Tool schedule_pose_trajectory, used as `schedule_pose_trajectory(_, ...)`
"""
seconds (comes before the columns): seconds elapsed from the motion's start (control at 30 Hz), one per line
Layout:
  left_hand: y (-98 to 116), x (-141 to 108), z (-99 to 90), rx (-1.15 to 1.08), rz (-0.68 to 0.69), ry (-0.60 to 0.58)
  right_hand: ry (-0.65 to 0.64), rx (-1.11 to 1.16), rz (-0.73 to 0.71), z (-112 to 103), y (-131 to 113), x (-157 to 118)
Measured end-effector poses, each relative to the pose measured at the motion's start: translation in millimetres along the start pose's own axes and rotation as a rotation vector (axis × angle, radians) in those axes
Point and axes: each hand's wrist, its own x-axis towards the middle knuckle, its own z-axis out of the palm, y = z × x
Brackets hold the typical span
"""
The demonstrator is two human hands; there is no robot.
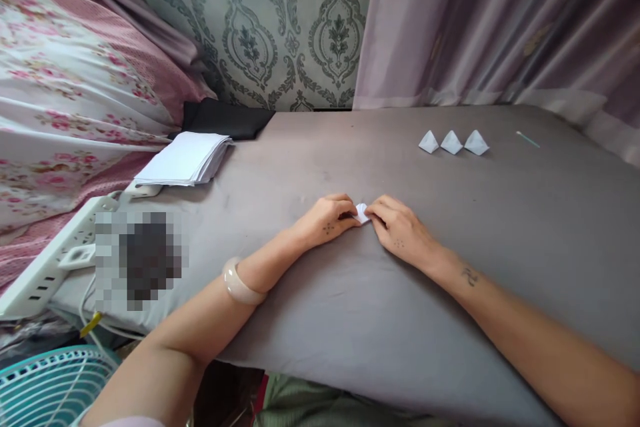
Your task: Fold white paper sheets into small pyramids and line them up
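A small folded white paper [363, 213] lies between my two hands, just above the grey cloth. My left hand [333, 219] pinches its left side, fingers bent and thumb below. On its right side, my right hand [399, 225] grips the edge between thumb and fingertips. The fingers cover much of the paper, so its full shape is hidden. Farther back on the right stand three folded white paper pieces in a row: a left one [429, 142], a middle one [452, 143] and a right one [477, 143], each with a pointed top.
A stack of white paper sheets [183, 159] rests at the back left by a black flat item [225, 119]. White power strips [60, 253] line the left edge, near a blurred-out patch. A teal fan [55, 387] stands lower left. A thin stick [528, 139] lies back right.
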Motion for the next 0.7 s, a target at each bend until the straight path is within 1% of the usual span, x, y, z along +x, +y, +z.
schedule_pose_trajectory(0.1, -3, -1, 1.9, 0.034, 0.039, 0.003, -0.002, -0.087, -0.023, -3, -6, -6)
schedule_pose_trajectory(0.23, -4, -3, 3.6, 0.108, 0.088, -0.007, 0.014, -0.185, -0.011, -6, -14, -9)
schedule_pose_trajectory(0.3, -3, -3, 3.5, 0.134, 0.092, -0.019, 0.011, -0.223, -0.008, -6, -17, -10)
schedule_pose_trajectory(0.43, 0, -2, 2.4, 0.126, 0.048, -0.033, 0.004, -0.288, 0.032, -3, -20, -7)
schedule_pose_trajectory(0.53, 1, -1, 1.5, 0.076, -0.015, -0.026, 0.008, -0.333, 0.041, -1, -22, -5)
schedule_pose_trajectory(0.63, 0, 0, 0.8, 0.019, -0.079, -0.014, 0.018, -0.342, 0.033, 0, -23, -6)
schedule_pose_trajectory(0.7, -1, -1, 0.7, 0.007, -0.091, -0.006, 0.022, -0.323, 0.034, 0, -23, -8)
